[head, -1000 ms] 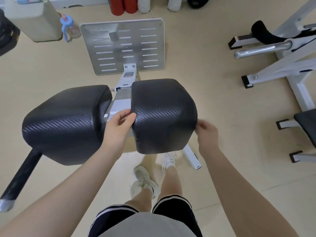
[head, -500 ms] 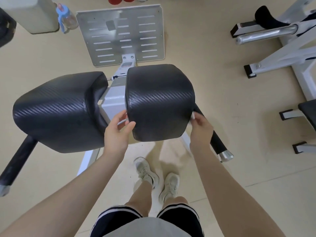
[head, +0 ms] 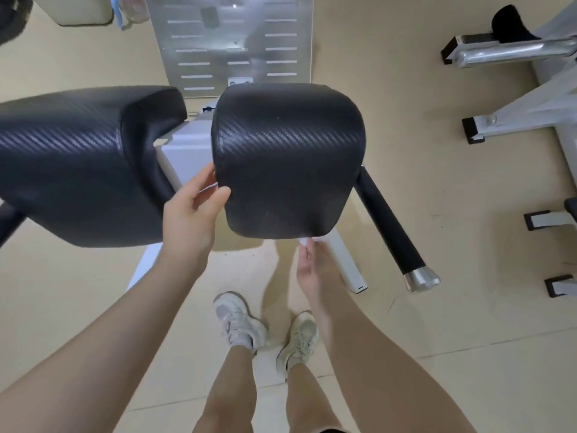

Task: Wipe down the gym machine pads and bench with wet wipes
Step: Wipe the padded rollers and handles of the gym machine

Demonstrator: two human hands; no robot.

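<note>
Two black textured pads sit on a white gym machine: the right pad in the middle of the view, the left pad beside it. My left hand holds the right pad's near left corner, thumb on top, with a bit of white showing under the fingers. My right hand is below the pad's near edge, fingers pinched on a white wet wipe that touches the underside of that edge. Most of the wipe is hidden.
A black foam handle with a chrome end cap sticks out to the right of the pad. A metal foot plate lies beyond. A white machine frame stands at the right. My feet are on the beige floor.
My right hand has slid from the pad's right side round to under its near edge. The view has moved closer over the pads. My left hand has stayed on the left corner.
</note>
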